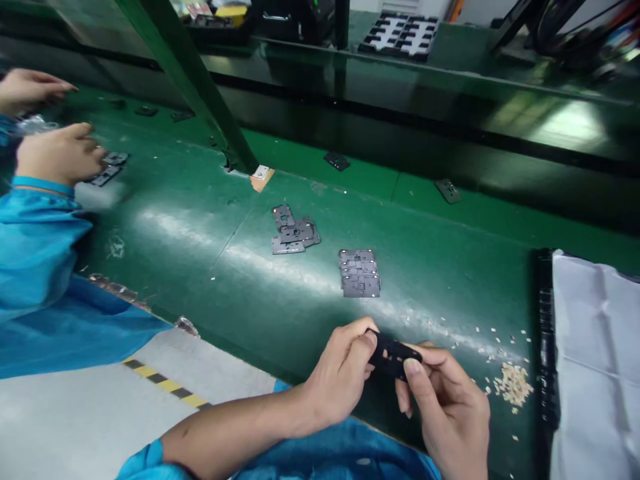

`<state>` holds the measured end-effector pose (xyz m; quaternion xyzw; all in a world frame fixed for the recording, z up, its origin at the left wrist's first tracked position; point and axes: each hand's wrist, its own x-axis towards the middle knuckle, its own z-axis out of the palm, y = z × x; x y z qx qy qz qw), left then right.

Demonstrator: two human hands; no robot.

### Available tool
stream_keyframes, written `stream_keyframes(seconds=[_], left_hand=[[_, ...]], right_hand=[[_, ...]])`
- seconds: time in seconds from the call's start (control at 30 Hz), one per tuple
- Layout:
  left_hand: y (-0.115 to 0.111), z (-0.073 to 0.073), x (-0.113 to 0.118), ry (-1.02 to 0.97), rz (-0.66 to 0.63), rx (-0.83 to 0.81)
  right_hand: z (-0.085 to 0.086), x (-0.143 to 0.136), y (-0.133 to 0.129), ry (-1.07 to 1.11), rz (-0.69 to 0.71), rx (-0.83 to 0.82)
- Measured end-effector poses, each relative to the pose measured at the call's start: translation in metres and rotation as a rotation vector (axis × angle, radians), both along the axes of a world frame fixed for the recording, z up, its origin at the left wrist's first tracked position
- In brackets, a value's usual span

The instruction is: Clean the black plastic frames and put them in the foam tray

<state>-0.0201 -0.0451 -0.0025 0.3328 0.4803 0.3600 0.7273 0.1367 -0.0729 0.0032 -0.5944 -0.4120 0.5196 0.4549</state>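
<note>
Between my two hands, just above the near edge of the green table [300, 307], is a flat black plastic plate [393, 353] with small cut-outs. My left hand [345, 373] pinches its left end between thumb and fingers. At the other end, my right hand [445, 400] grips it, thumb on top. Beyond the hands lies a neat overlapping stack of similar black plates [360, 275]. Farther left sits a loose pile of black plates [295, 231]. A heap of tiny pale pieces [514, 384] lies right of my right hand, with several scattered around it.
At the right stands a black tray [547, 333] with a white sheet [595, 360]. A green post [195, 80] rises from the table. Single plates [337, 161] lie along the back. At the left, a co-worker's hands [57, 153] are over other plates [107, 170].
</note>
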Motion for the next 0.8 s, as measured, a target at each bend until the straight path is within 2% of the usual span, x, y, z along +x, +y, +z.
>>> stream_keyframes(seconds=[0.1,0.23,0.4,0.57,0.67,0.8], left_hand=[[0.0,0.0,-0.001,0.006,0.015,0.014],[-0.002,0.0,-0.002,0.039,-0.017,0.073],[-0.007,-0.002,-0.004,0.244,-0.097,0.255],[-0.006,-0.001,-0.015,0.374,-0.21,0.434],[0.003,0.003,-0.029,0.426,-0.245,0.465],[0.02,0.002,-0.045,0.521,-0.242,0.449]], right_hand=[[0.003,-0.003,0.001,0.022,0.026,0.009],[-0.002,-0.001,0.004,0.068,0.061,0.009],[-0.013,0.003,0.007,0.111,0.041,0.032],[-0.02,0.005,0.007,0.162,-0.014,-0.043],[-0.024,0.005,0.006,0.093,0.038,-0.054],[-0.031,0.007,0.009,-0.102,0.161,-0.058]])
